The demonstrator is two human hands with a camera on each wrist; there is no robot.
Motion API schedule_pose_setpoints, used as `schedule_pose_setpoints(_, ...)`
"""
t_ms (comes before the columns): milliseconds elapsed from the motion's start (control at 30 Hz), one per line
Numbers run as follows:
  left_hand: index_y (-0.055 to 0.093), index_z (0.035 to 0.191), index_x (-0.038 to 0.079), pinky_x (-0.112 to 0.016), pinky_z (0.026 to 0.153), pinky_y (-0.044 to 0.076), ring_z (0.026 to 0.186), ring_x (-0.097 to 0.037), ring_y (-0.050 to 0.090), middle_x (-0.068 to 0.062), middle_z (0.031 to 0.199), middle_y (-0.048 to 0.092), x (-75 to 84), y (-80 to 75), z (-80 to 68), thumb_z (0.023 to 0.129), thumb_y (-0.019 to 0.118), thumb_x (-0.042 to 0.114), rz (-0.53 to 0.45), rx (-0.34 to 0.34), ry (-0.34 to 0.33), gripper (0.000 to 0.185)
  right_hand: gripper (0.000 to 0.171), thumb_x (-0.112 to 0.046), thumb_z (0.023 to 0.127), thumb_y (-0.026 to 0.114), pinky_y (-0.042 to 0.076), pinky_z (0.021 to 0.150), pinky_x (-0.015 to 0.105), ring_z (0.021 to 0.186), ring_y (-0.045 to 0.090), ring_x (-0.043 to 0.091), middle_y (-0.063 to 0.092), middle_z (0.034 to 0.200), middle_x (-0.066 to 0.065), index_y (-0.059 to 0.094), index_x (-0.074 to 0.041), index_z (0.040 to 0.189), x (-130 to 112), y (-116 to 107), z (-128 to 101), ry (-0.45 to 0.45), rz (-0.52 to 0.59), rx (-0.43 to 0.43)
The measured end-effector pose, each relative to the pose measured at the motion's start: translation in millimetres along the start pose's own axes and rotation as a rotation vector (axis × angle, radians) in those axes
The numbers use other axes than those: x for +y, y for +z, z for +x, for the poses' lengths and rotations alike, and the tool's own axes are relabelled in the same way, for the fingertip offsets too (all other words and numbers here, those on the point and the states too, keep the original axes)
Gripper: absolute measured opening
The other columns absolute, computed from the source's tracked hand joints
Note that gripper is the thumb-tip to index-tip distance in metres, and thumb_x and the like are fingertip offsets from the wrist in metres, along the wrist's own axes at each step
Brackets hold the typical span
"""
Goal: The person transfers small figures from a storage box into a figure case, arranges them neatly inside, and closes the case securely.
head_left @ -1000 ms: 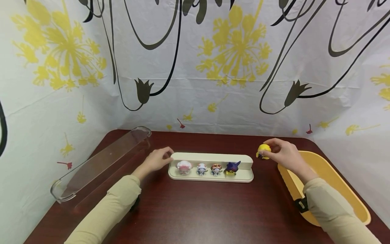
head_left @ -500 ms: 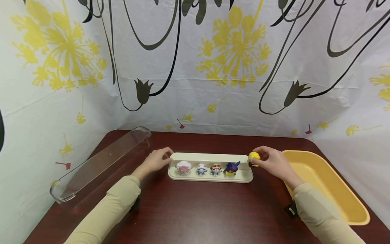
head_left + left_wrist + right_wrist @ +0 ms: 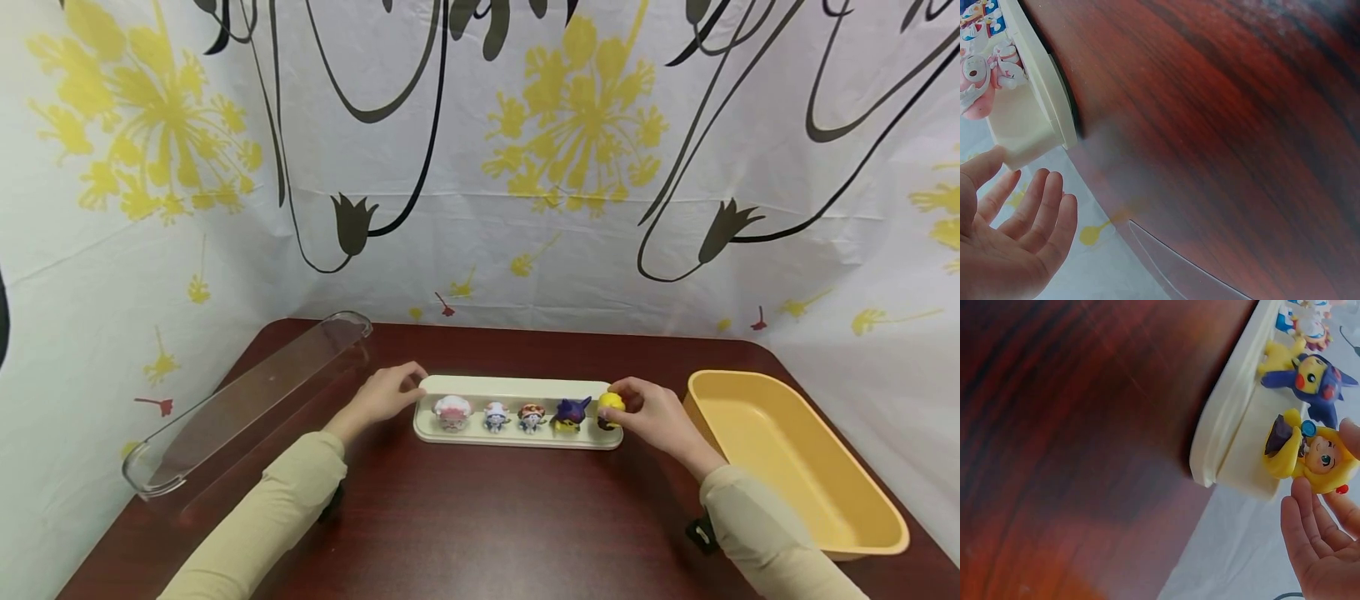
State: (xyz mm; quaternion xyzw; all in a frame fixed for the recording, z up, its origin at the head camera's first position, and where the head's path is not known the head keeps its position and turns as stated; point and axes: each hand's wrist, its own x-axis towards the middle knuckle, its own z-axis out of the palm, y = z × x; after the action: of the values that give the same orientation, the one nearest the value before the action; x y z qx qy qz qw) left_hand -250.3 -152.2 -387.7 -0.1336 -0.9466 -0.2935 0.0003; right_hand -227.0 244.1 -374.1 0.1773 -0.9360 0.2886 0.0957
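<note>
My right hand (image 3: pixel 660 417) pinches a yellow-haired figurine (image 3: pixel 1319 453) by its head, at the right end of a long cream display stand (image 3: pixel 517 388). The right wrist view shows its face and dark clothing. Left of it sits a figurine in a purple hood (image 3: pixel 572 412) with a yellow body. Farther along stand a figurine with a red-brown top (image 3: pixel 532 417), a small white-and-blue figurine (image 3: pixel 496 416) and a pink-and-white figurine (image 3: pixel 452 412). At the stand's back left corner, my left hand (image 3: pixel 384 392) holds the end between thumb and index finger, other fingers loose.
A clear plastic cover (image 3: pixel 255 400) lies slantwise along the left side of the dark red table (image 3: pixel 480 517). On the right stands a yellow bin (image 3: pixel 795 458), close to my right forearm. Patterned cloth (image 3: pixel 465 167) hangs behind and at the sides.
My right hand has carried the yellow-haired figurine leftward from near the bin and lowered it onto the right end of the display stand. The left hand stays at its corner.
</note>
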Motion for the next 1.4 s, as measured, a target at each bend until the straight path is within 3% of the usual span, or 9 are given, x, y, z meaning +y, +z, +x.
schedule_pose_setpoints(500, 0.058, 0.103, 0.014, -0.035, 0.062, 0.043, 0.082, -0.019, 0.056, -0.002, 0.087, 0.060, -0.4, 0.4, 0.2, 0.084, 0.061, 0.021, 0.002, 0.001, 0.006, 0.021, 0.038, -0.032, 0.072, 0.072, 0.042, 0.055, 0.029, 0.068, 0.053, 0.013, 0.058, 0.079, 0.001, 0.061, -0.005, 0.097, 7, 14, -2, 0.021, -0.007, 0.005)
schedule_pose_setpoints(1400, 0.058, 0.102, 0.015, -0.037, 0.065, 0.043, 0.083, -0.019, 0.056, -0.001, 0.088, 0.060, -1.2, 0.6, 1.1, 0.084, 0.061, 0.022, 0.001, -0.004, 0.003, 0.020, 0.031, -0.025, 0.071, 0.074, 0.042, 0.060, 0.032, 0.070, 0.053, 0.017, 0.053, 0.080, 0.001, 0.061, -0.007, 0.093, 10, 24, -2, -0.044, -0.016, 0.037)
